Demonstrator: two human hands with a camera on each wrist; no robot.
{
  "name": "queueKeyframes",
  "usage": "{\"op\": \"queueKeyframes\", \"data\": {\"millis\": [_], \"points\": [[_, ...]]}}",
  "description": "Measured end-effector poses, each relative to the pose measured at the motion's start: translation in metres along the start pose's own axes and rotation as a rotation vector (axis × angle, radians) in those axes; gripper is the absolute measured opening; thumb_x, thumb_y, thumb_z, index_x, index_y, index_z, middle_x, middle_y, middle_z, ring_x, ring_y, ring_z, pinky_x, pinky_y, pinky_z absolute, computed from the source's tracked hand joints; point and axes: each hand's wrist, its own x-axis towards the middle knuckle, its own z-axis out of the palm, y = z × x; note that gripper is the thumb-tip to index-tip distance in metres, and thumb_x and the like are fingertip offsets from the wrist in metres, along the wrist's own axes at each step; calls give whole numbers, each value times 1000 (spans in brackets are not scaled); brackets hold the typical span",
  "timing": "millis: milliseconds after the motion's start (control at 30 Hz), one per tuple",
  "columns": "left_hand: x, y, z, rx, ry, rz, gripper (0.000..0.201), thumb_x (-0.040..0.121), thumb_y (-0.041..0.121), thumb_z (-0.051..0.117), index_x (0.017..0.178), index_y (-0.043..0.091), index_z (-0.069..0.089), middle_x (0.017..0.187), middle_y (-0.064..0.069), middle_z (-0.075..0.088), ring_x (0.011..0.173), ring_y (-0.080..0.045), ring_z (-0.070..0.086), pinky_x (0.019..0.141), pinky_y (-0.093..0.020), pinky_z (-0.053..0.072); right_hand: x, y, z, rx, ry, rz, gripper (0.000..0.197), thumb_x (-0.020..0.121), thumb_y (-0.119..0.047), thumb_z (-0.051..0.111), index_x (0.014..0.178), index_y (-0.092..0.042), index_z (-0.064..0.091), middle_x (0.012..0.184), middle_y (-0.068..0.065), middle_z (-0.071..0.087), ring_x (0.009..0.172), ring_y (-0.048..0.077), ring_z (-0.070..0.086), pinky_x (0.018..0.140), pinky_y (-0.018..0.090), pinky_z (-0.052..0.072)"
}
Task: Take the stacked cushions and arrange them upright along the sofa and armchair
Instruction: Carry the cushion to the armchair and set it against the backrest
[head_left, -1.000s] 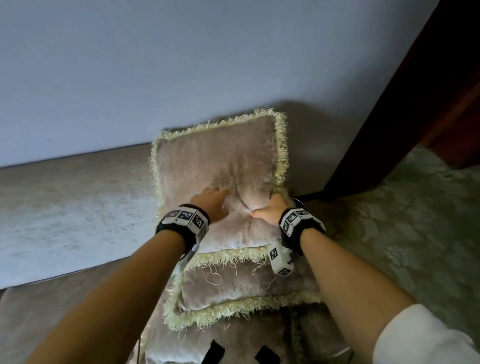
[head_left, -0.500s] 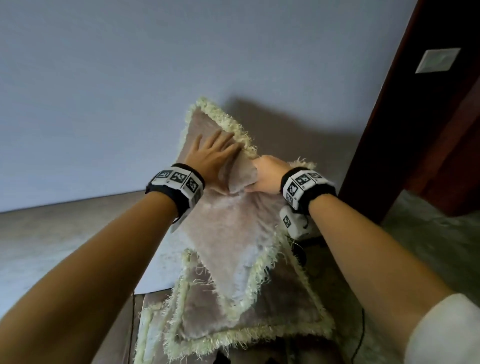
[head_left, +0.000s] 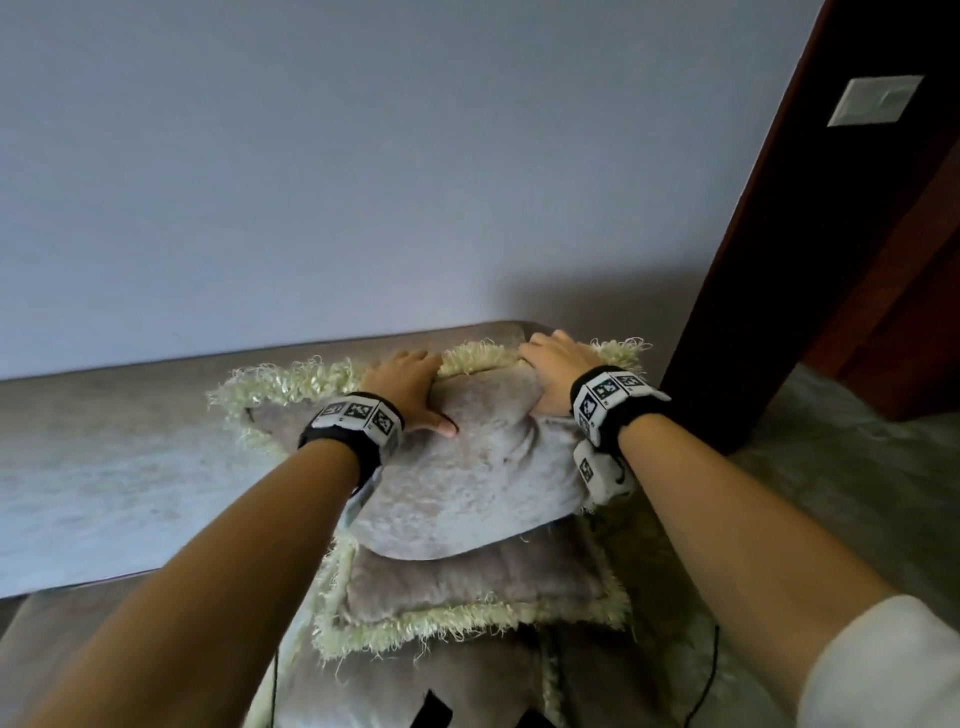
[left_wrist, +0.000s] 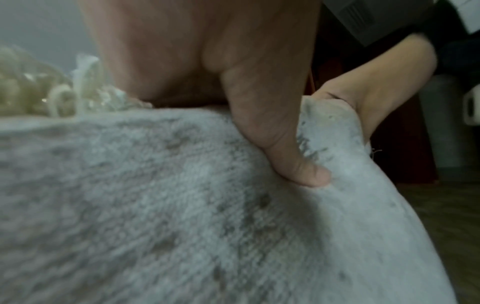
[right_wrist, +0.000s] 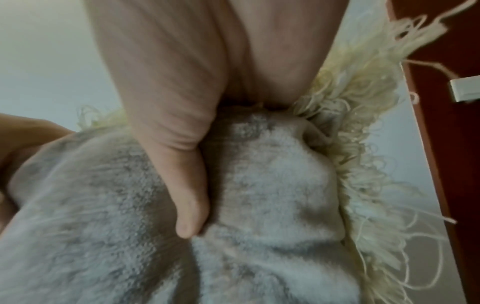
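A person's left hand (head_left: 410, 387) grips the top edge of a fringed beige cushion (head_left: 467, 488), fingers over the fringe and thumb (left_wrist: 293, 156) pressed into the plush face. Just to its right, the right hand (head_left: 556, 371) clasps the same edge near the cushion's upper right corner, thumb (right_wrist: 189, 201) dug into the fabric. The cushion stands against the sofa backrest (head_left: 119, 447) at the sofa's right end, its lower edge on a second fringed cushion (head_left: 467, 587) lying flat on the seat.

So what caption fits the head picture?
Both hands, left hand and right hand, grip the top cushion.
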Motion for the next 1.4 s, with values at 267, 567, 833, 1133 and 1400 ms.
{"op": "queueKeyframes", "data": {"millis": [267,567,833,1133,1400], "points": [[-32,13,8,65,20,-128,48,69,62,71,82,22,48,84,6,54,90,-22,61,87,-39,39,-7,-16,-1,-74,77,-43,45,74,-34,75,115,-27,58,114,-4,65,109,25,54,95,41,37],[-126,-30,-15,-24,108,-415,54,74,68,63,77,17,46,90,-12,66,81,-32,64,67,-38,50,2,-116,-57,-75,248,-347,51,78,-6,64,125,-24,58,123,-1,63,117,27,52,101,42,33],[-257,-104,-43,66,176,-620,51,77,68,58,77,18,48,92,-12,68,84,-33,65,72,-37,47,-11,-278,-97,165,269,-501,39,80,-3,60,115,-18,66,108,9,70,106,34,59,95,40,48],[-445,-221,-37,73,36,-886,54,74,64,66,96,15,62,102,-9,68,96,-30,64,83,-36,44,-42,-492,-61,244,82,-681,45,81,-3,54,123,-17,64,113,11,69,101,32,64,85,37,54],[-608,-297,-7,-49,72,-1142,41,74,56,71,96,23,64,104,-4,67,98,-30,62,73,-34,43,-79,-676,-30,258,-113,-863,46,79,-4,54,123,-16,62,114,10,67,99,31,63,74,30,48]]}}
